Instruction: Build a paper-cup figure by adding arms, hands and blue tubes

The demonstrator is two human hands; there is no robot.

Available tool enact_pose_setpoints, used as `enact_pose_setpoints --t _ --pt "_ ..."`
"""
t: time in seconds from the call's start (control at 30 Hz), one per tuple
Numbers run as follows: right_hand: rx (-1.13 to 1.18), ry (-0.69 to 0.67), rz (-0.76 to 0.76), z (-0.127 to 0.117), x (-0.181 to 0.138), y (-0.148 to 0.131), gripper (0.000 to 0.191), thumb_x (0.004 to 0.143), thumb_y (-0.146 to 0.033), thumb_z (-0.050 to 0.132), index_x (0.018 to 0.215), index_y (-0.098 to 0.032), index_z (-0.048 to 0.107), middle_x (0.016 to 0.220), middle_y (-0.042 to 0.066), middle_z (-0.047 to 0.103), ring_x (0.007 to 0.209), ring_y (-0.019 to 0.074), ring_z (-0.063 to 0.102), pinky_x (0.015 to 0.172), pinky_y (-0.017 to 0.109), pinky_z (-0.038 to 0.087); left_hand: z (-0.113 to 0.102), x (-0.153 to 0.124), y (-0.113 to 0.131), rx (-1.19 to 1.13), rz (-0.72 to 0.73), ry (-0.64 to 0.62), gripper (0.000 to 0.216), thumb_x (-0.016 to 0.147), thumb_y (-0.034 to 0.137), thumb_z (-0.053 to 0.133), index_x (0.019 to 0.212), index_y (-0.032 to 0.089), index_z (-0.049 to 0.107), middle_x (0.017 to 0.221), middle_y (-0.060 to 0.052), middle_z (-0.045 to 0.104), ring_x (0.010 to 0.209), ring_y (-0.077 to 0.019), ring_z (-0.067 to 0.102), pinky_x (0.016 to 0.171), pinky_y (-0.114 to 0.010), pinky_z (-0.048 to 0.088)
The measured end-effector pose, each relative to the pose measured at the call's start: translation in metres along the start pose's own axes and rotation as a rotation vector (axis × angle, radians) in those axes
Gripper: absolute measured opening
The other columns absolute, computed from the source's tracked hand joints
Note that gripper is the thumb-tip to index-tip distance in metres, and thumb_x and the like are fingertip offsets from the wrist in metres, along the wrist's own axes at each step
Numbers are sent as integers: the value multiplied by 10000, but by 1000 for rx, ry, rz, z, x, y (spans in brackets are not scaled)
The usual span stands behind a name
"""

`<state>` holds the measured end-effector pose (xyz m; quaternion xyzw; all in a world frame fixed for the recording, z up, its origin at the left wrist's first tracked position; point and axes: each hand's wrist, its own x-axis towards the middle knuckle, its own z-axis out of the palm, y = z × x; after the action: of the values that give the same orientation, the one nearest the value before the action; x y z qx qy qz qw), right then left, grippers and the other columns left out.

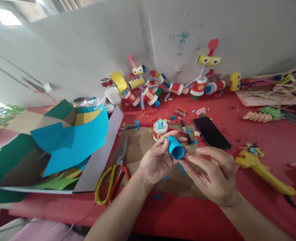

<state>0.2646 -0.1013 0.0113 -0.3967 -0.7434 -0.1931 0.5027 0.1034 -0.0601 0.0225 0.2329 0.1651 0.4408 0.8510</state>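
Observation:
My left hand (156, 161) is curled round a small tube of rolled blue paper (175, 147), held just above a brown cardboard sheet (140, 147). From the right, my right hand (213, 174) pinches the tube's open end with its fingertips. Just behind the tube a white and red paper cup figure (160, 130) with spiral paper arms lies on the cardboard. Scissors with yellow and red handles (115, 174) lie to the left of my left hand.
A black phone (211, 133) lies right of the cup figure and a yellow glue gun (262, 170) further right. An open box of coloured paper (62, 144) stands at the left. Several paper cup robots (173, 85) line the white wall. Paper scraps dot the red table (238, 117).

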Motion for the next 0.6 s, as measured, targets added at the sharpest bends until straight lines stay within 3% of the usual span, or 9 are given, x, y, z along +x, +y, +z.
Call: enact_pose_setpoints --t 0.33,0.6 --pt "21 26 21 3 0 -3 361 674 -110 839 909 -152 568 994 59 543 891 153 595 780 267 552 0 -2 1 -13 29 -9 240 889 214 563 1115 160 625 1121 -121 695 1022 -262 690 916 -389 532" --pt "48 4 0 2 -2 -4 299 749 -127 782 933 -223 566 1001 43 544 888 160 604 722 282 574 1 -5 1 62 44 -33 307 825 262 652 1124 203 623 1226 -103 652 1112 -292 648 955 -427 513"
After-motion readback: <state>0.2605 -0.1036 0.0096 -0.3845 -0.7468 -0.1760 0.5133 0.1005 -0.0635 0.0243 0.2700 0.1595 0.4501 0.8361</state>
